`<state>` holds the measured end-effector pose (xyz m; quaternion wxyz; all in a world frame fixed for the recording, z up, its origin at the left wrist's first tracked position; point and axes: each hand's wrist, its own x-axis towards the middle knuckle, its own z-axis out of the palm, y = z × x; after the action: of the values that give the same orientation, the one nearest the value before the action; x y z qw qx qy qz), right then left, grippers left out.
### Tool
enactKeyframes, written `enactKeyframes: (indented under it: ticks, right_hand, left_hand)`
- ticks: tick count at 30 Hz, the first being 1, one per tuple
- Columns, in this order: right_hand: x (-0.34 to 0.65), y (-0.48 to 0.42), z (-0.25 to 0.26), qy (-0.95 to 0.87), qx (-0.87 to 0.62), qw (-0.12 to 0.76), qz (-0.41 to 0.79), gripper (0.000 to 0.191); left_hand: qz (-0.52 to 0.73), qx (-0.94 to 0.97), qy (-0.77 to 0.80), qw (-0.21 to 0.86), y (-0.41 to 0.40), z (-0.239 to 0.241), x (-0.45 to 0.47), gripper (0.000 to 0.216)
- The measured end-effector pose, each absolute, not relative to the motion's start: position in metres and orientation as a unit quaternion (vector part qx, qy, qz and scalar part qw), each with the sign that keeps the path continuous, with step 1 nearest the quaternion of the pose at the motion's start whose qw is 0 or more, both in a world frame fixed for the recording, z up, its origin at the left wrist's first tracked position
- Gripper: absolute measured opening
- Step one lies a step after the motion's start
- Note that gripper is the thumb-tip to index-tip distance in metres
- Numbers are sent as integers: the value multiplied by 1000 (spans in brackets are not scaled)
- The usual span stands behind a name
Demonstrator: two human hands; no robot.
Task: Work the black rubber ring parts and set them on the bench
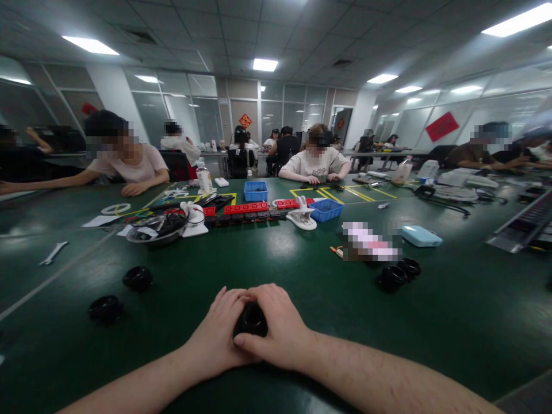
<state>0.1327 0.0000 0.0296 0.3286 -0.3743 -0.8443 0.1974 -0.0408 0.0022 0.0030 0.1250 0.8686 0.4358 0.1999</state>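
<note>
Both hands are wrapped round a glossy black round part (251, 319) with a hollow in its top, low at the middle of the green table. My left hand (222, 330) curves along its left side, while my right hand (280, 328) covers its far and right sides, thumb across the near edge. The fingertips meet behind the part, and its underside is hidden. Two similar black parts, one (138, 278) farther off and one (106, 309) nearer, lie to the left. Another pair, a black part (392, 278) and its neighbour (409, 268), sits close together at the right.
A wrench (54, 253) lies at the left. Across the middle stand a bowl of cables (157, 236), a red-and-black strip (245, 209), a white clip stand (302, 215) and blue bins (326, 210). A light-blue case (421, 236) is at right. Co-workers sit around the table.
</note>
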Motion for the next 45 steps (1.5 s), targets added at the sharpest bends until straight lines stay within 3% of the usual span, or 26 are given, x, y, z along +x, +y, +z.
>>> enactKeyframes:
  ticks: [4, 10, 14, 18, 23, 29, 33, 38, 45]
  right_hand:
    - [130, 0, 28, -843, -405, 301, 185, 43]
    - [130, 0, 31, -852, -382, 302, 194, 30]
    - [133, 0, 32, -868, -313, 319, 218, 33]
    - [135, 0, 33, -867, -258, 354, 237, 42]
    - [135, -1, 33, -850, -298, 370, 228, 41]
    - [133, -1, 31, -842, -375, 328, 207, 45]
    - [130, 0, 29, -840, -401, 303, 202, 40]
    - [129, 1, 29, -848, -383, 300, 209, 31]
    - [135, 0, 30, -874, -249, 342, 240, 44]
  left_hand:
    - [198, 865, 455, 80, -1, 5, -37, 75]
    - [197, 857, 466, 98, -3, 15, -32, 36]
    - [210, 851, 454, 163, -1, 18, -33, 29]
    - [207, 851, 435, 207, 2, 14, -38, 41]
    - [196, 857, 437, 191, 4, 5, -42, 60]
    - [194, 870, 434, 130, 2, 4, -40, 67]
    - [199, 872, 434, 109, -1, 8, -35, 64]
    - [209, 859, 451, 120, -2, 16, -31, 39]
    - [212, 833, 426, 281, 2, 18, -38, 40]
